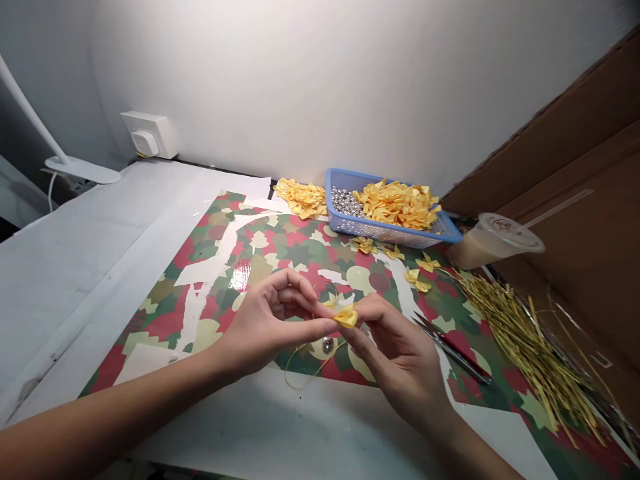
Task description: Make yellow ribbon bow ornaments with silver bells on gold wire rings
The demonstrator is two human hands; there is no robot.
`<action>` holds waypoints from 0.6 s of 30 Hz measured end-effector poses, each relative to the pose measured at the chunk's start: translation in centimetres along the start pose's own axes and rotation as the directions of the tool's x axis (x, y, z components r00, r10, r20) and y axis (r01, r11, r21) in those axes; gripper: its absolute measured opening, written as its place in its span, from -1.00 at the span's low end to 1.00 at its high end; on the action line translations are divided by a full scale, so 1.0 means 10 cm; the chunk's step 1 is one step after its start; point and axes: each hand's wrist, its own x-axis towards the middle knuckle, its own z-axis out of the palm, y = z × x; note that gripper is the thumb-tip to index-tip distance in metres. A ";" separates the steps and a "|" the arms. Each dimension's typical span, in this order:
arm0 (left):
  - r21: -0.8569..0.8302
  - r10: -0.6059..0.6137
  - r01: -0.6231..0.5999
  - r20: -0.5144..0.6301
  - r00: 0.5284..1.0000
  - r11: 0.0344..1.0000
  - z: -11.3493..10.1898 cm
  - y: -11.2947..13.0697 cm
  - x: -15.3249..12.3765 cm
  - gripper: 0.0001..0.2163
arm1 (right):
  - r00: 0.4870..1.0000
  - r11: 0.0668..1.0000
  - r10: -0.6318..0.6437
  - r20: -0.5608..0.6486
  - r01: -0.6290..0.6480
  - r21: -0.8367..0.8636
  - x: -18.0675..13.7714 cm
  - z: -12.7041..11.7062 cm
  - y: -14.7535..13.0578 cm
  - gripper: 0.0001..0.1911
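Observation:
My left hand (pixel 273 319) and my right hand (pixel 395 347) meet over the patterned sheet (pixel 210 280), both pinching a small yellow fabric bow (pixel 346 316) between thumb and fingers. A thin gold wire (pixel 300 373) hangs from the bow and loops down toward the white table. A small silver bell (pixel 327 345) lies on the sheet just under the bow. The other fingers of my left hand are curled above the pinch.
A blue basket (pixel 345 223) at the back holds yellow bows and silver bells. More bows (pixel 301 197) lie piled beside it and scattered in front. Gold twist wires (pixel 525 340) lie at the right, scissors (pixel 453 348) beside my right hand, a lidded drink cup (pixel 487 241) with straw behind.

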 end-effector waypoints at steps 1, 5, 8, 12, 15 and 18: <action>-0.003 0.007 -0.007 -0.003 1.000 1.000 0.00 0.00 0.00 -0.72 | 1.000 1.000 -0.001 -0.001 0.001 -0.006 0.01 0.00 0.00 -0.91; -0.042 -0.002 0.002 0.003 1.000 0.999 0.00 0.00 0.02 -0.69 | 0.999 0.999 -0.035 0.002 0.035 -0.028 0.01 -0.01 -0.01 -0.90; -0.075 -0.044 0.046 0.020 0.999 0.996 0.00 -0.02 0.02 -0.68 | 0.999 0.999 -0.034 0.005 0.034 -0.033 -0.01 -0.01 -0.01 -0.88; -0.092 -0.109 0.112 0.033 0.993 0.989 0.00 -0.03 0.03 -0.67 | 1.000 1.000 -0.021 0.016 0.021 -0.011 -0.02 -0.01 -0.02 -0.88; -0.096 -0.139 0.143 0.046 0.989 0.985 0.00 -0.01 0.03 -0.67 | 1.000 1.000 -0.015 0.022 0.015 -0.007 -0.01 -0.01 -0.04 -0.87; -0.087 -0.163 0.167 0.055 0.985 0.982 0.01 0.00 0.03 -0.67 | 1.000 1.000 -0.014 0.026 0.014 -0.019 -0.01 -0.02 -0.04 -0.86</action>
